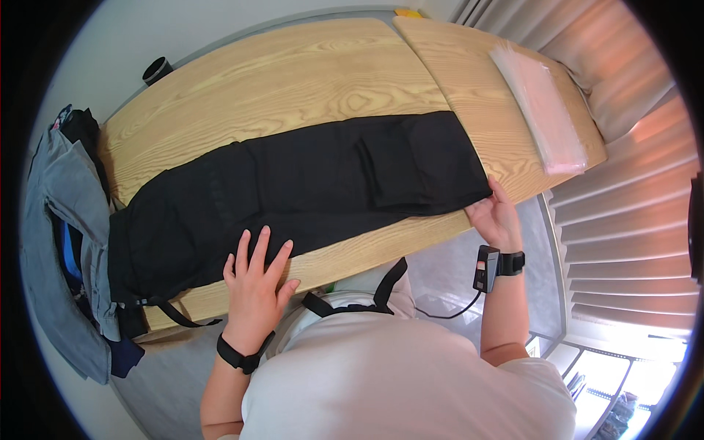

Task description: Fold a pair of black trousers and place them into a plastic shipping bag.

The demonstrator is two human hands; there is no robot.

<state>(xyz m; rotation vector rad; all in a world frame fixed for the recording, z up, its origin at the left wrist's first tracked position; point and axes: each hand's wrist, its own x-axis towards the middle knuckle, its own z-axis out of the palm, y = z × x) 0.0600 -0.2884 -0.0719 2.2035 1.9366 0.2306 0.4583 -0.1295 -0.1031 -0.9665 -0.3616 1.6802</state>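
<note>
A pair of black trousers (308,172) lies folded lengthwise across the table, legs stacked, with the waist end at the left and the leg ends at the right. A side pocket shows near the leg ends, and a black strap (176,312) hangs from the waist over the table's front edge. My left hand (258,282) rests on the near edge of the cloth, fingers spread. At the near right corner of the leg ends, my right hand (496,213) pinches the hem, palm turned up; part of the thumb and fingers is hidden by the cloth.
The wooden table (293,81) has a seam toward its right. A stack of clear plastic bags (543,110) lies at the far right, before a pleated curtain (623,227). Grey and dark clothes (70,220) are heaped at the left edge. A black cup (157,70) stands at the far left.
</note>
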